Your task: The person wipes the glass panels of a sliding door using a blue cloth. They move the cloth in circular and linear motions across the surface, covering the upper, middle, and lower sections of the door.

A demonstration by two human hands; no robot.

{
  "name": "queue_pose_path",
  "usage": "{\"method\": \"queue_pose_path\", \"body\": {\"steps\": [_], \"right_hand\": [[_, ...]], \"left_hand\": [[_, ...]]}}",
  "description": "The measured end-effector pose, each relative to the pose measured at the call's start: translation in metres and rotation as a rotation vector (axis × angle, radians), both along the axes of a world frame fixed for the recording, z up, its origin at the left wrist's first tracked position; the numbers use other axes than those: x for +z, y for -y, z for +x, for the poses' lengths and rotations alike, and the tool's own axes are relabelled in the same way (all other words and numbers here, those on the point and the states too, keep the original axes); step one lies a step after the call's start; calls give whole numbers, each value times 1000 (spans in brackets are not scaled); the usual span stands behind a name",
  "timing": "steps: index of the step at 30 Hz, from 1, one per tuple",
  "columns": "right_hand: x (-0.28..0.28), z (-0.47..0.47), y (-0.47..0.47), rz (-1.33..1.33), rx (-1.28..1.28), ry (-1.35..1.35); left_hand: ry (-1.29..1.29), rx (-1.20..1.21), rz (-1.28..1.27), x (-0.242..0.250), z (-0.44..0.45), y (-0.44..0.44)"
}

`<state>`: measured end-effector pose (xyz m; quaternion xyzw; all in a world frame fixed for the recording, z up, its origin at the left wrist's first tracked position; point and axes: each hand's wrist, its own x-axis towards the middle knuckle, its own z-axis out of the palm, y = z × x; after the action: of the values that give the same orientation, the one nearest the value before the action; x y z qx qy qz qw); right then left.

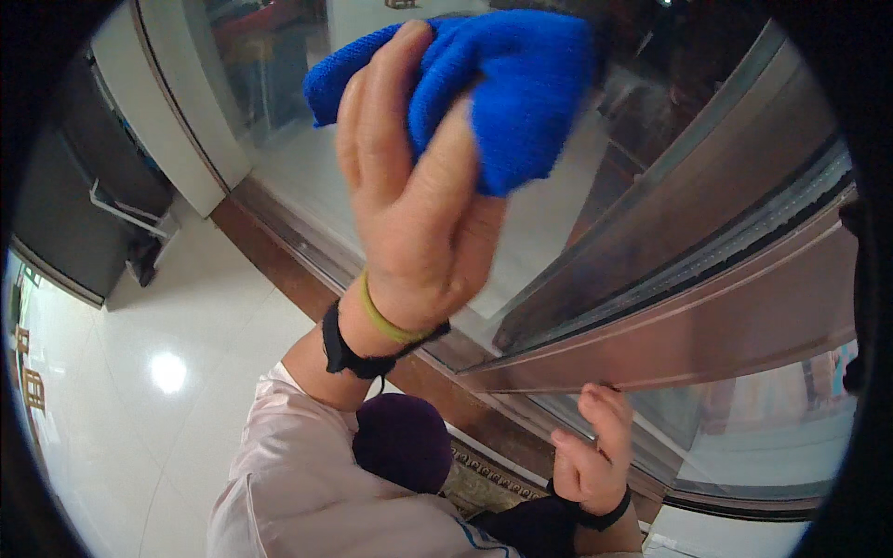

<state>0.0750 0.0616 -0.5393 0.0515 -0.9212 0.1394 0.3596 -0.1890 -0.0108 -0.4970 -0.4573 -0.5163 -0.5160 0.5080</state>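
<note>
A folded blue knit cloth [534, 91] is in the grasp of my left hand [425, 216], its thumb lying over one fold and its fingers along the other side. Behind the cloth is the glass pane [307, 153] of a sliding door; whether the cloth touches it I cannot tell. Lower right, my right hand [596, 446] has thumb and fingers apart, with nothing visible between them. Its fingertips appear at the lower edge of the brown door frame [628, 335]. A yellow-green band and a black band circle my left wrist.
A brown threshold [286, 258] with a door track runs beneath the glass. Glossy white floor tiles [139, 404] spread to the left, near a dark panel [63, 216] and a white metal bracket [129, 213]. A patterned rug [488, 467] lies beside my dark-clad knee [404, 443].
</note>
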Motion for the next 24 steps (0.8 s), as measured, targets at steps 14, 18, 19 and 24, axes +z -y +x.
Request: {"method": "queue_pose_path", "body": {"steps": [14,18,19,24], "right_hand": [[3,-10,0,-39,97,-27],[-1,3,11,-88,131,-4],[-2,5,15,-94,144,7],[-5,5,22,-138,214,-55]], "left_hand": [[-240,-261,-393,-56,7,24],[421,-633,172,8,1,11],[343,-547,165,24,-1,14],[49,-68,-110,33,2,34]]}}
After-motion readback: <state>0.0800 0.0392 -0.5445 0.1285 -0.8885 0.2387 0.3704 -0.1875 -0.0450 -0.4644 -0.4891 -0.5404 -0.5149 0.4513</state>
